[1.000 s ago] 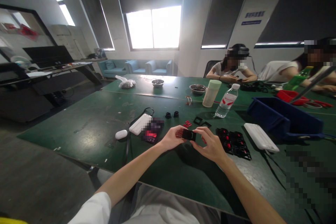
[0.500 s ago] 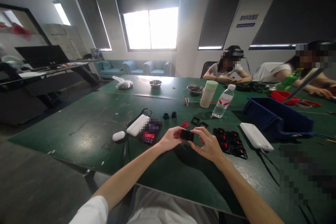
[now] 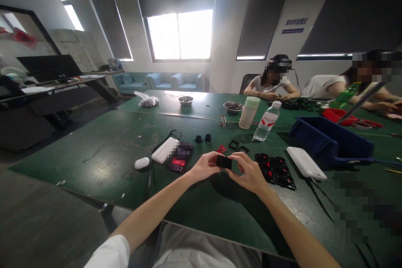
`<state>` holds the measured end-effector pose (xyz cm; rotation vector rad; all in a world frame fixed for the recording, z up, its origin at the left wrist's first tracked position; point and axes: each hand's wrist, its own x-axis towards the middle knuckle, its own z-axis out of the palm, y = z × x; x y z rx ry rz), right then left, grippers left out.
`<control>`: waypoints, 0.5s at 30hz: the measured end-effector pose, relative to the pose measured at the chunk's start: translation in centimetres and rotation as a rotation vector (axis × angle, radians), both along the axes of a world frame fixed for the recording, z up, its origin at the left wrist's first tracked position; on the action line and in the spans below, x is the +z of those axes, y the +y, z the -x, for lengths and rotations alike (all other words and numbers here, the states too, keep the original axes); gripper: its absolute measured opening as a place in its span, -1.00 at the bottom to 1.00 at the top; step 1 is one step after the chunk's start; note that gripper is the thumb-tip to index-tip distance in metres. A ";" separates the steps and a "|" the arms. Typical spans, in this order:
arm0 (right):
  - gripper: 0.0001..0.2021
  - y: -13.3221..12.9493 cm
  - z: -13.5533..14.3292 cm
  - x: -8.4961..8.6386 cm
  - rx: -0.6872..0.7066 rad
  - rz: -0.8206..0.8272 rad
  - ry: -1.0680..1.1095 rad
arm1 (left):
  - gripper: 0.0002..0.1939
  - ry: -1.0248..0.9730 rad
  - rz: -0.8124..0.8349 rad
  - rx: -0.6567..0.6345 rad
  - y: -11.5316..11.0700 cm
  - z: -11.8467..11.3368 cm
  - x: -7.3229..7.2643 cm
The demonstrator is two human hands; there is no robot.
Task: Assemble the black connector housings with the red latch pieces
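A small black block [image 3: 224,162] is held above the green table between my two hands. My left hand [image 3: 205,166] grips its left side, and my right hand [image 3: 248,171] pinches its right side between thumb and fingers. Just beyond lie small red pieces [image 3: 221,149] and flat black square frames [image 3: 233,145]. Two small black parts [image 3: 207,137] stand farther back. Right of my right hand, several black pieces with red inserts [image 3: 276,171] are laid out in rows.
On the green table [image 3: 103,146] are a phone [image 3: 180,157], white power banks [image 3: 306,163], a white case [image 3: 141,163], a water bottle [image 3: 266,121], a green-lidded bottle [image 3: 249,113], metal bowls [image 3: 233,107] and a blue bin [image 3: 333,140]. Two people sit at the right.
The black block has tilted slightly between my fingers. At the far right, the other person's hands have shifted.
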<state>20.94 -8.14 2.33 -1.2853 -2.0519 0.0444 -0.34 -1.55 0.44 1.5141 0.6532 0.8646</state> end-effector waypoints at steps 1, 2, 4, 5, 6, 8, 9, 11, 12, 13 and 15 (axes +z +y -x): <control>-0.69 0.0 0.0 0.0 0.001 -0.001 0.000 | -0.46 -0.004 0.002 -0.003 0.0 0.0 0.0; -0.69 0.0 0.0 0.0 0.003 -0.003 -0.001 | -0.42 -0.007 0.006 -0.003 -0.1 0.0 0.1; -0.69 0.0 0.0 0.0 0.010 -0.014 0.000 | -0.36 -0.011 0.030 -0.001 -0.2 0.1 0.3; -0.70 0.0 0.1 -0.1 0.013 -0.023 0.002 | -0.35 -0.019 0.051 -0.001 -0.2 0.1 0.4; -0.70 0.0 0.1 -0.1 0.013 -0.032 0.006 | -0.33 -0.033 0.079 -0.006 -0.3 0.1 0.5; -0.71 0.1 0.1 -0.2 0.014 -0.056 0.019 | -0.33 -0.073 0.147 -0.021 -0.3 0.2 0.8; -0.71 0.1 0.0 -0.3 0.018 -0.070 0.026 | -0.35 -0.096 0.182 -0.029 -0.4 0.3 0.8; -0.70 0.2 0.0 -0.4 0.032 -0.097 0.036 | -0.43 -0.136 0.233 -0.032 -0.4 0.4 0.9; -0.70 0.2 0.0 -0.4 0.039 -0.108 0.041 | -0.46 -0.148 0.247 -0.024 -0.4 0.4 1.0; -0.70 0.2 -0.1 -0.5 0.044 -0.114 0.044 | -0.49 -0.155 0.252 -0.009 -0.4 0.4 1.0; -0.71 0.2 0.0 -0.5 0.049 -0.114 0.053 | -0.54 -0.156 0.252 0.028 -0.4 0.3 1.0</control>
